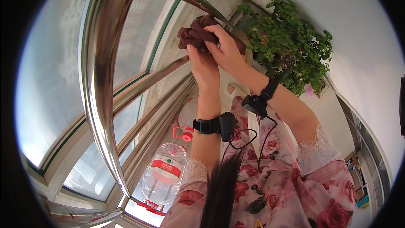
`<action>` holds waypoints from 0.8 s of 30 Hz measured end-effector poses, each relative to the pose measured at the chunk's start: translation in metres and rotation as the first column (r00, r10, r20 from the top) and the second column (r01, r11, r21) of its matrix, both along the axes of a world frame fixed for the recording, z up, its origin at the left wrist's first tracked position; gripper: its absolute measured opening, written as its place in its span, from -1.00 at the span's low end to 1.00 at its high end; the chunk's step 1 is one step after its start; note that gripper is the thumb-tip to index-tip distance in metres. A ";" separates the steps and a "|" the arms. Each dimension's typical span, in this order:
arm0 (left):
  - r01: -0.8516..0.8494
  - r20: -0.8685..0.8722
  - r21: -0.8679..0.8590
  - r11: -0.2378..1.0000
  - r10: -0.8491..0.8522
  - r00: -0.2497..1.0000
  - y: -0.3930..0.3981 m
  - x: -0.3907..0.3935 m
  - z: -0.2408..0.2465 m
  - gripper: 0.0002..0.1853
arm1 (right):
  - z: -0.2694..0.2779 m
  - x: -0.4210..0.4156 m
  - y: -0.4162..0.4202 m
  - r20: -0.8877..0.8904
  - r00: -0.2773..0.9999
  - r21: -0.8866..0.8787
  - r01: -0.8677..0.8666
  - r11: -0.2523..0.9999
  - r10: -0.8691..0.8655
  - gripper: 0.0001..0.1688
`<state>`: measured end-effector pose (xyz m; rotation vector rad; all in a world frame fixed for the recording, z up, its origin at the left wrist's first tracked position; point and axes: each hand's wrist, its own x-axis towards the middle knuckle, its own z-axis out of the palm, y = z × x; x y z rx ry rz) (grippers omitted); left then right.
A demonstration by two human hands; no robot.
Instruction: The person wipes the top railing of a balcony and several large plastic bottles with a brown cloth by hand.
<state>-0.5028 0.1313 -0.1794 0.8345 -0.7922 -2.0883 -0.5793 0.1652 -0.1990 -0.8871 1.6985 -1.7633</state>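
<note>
Both hands grip a bunched dark brown cloth near the far end of the metal railing. From below, my left hand holds it with the thumb pressed up against the cloth. My right hand pinches its near right side between thumb and fingers. Beside the left hand, a middle bar of the railing runs up to the cloth. Whether the cloth wraps around that bar cannot be seen. A thick polished top rail curves along the left and passes behind the cloth.
Leafy green potted plants with a pink flower stand right of the hands. Window panes lie beyond the railing. Below are a large clear plastic bottle and another bottle with a red handle. Cables hang from black wrist straps.
</note>
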 end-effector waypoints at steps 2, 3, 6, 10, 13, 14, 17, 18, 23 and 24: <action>-0.084 0.092 -0.090 0.992 0.093 0.991 -0.021 -0.013 -0.002 -0.44 | -0.010 -0.005 -0.033 0.009 1.000 0.001 -0.013 1.000 0.013 -0.65; -0.117 0.083 -0.154 0.981 0.131 0.988 -0.029 -0.018 -0.003 -0.42 | -0.017 -0.009 -0.052 0.005 0.999 0.035 -0.032 0.999 0.032 -0.67; -0.201 0.233 -0.207 0.957 0.248 0.940 -0.049 -0.032 -0.008 -0.35 | -0.035 -0.018 -0.092 -0.158 0.976 0.065 -0.144 0.988 0.152 -0.68; -0.246 0.459 -0.274 0.930 0.351 0.816 -0.047 -0.036 -0.017 -0.28 | -0.056 -0.016 -0.104 -0.344 0.857 0.108 -0.370 0.923 0.384 -0.71; -0.214 0.532 -0.399 0.892 0.415 0.738 -0.041 -0.035 -0.021 -0.21 | -0.064 -0.014 -0.109 -0.261 0.809 0.071 -0.528 0.846 0.527 -0.71; -0.189 0.555 -0.442 0.877 0.433 0.710 -0.039 -0.034 -0.021 -0.21 | -0.065 -0.013 -0.109 -0.184 0.806 0.045 -0.565 0.824 0.562 -0.71; -0.025 0.651 -0.526 0.850 0.422 0.631 -0.028 -0.032 -0.017 -0.24 | -0.063 -0.015 -0.098 -0.002 0.846 -0.022 -0.533 0.846 0.533 -0.72; 0.044 0.684 -0.544 0.838 0.412 0.602 -0.022 -0.032 -0.013 -0.25 | -0.060 -0.018 -0.086 0.048 0.865 -0.041 -0.499 0.866 0.500 -0.73; 0.170 0.550 -0.543 0.822 0.195 0.812 0.045 -0.016 0.007 -0.36 | -0.032 -0.025 -0.010 0.268 0.915 -0.073 -0.292 0.954 0.301 -0.75; 0.147 0.493 -0.513 0.846 0.150 0.857 0.058 -0.009 0.011 -0.38 | -0.027 -0.024 0.004 0.285 0.918 -0.056 -0.272 0.961 0.276 -0.73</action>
